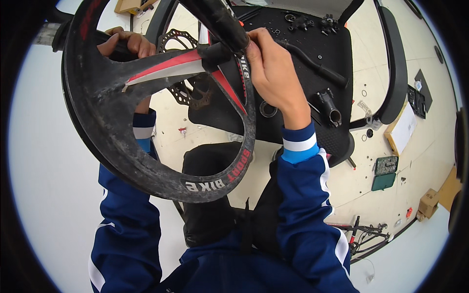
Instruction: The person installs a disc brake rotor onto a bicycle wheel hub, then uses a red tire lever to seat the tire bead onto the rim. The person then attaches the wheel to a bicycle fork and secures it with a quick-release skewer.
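Note:
A black bicycle wheel (110,132) with broad spokes and red and white stickers is held up over my lap. Behind it shows a perforated metal brake disc (177,93). My right hand (276,68) closes its thumb and fingers on the lower end of a black fork leg (213,22), beside the wheel's hub. On the far side of the wheel, my left hand (129,43) wraps round a black tube (117,52); the wheel hides its wrist in part. A silver section (46,34) shows at the far left, in line with that tube.
A black chair seat (220,115) carries a handlebar (317,66), a stem (328,108), a metal ring (267,109) and small parts (330,23). Its armrest (393,68) rises at right. On the floor lie a green case (384,181), a cardboard box (428,202) and a bike frame (359,237).

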A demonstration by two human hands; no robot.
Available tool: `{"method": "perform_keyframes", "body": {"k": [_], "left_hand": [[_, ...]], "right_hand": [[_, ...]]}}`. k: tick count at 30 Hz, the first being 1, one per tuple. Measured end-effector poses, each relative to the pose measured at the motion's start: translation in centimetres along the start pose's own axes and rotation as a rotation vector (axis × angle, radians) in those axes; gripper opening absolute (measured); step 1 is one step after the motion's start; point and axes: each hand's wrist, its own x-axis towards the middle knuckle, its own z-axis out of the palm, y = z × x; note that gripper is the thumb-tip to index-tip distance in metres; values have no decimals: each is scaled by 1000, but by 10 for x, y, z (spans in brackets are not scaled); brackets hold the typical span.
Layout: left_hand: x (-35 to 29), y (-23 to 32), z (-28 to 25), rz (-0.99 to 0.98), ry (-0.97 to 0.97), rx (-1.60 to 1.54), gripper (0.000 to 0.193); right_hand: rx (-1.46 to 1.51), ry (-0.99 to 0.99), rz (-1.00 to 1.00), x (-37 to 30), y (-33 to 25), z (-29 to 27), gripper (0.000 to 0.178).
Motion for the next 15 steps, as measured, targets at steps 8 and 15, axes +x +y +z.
{"method": "perform_keyframes", "body": {"k": [8,15], "left_hand": [[11,-17,-7,57,32,-24,25],[12,-16,-12,-42,-13,6,28]], "right_hand": [[-72,18,81,1,11,-2,16],[-98,-45,25,1,10,-9,19]]}}
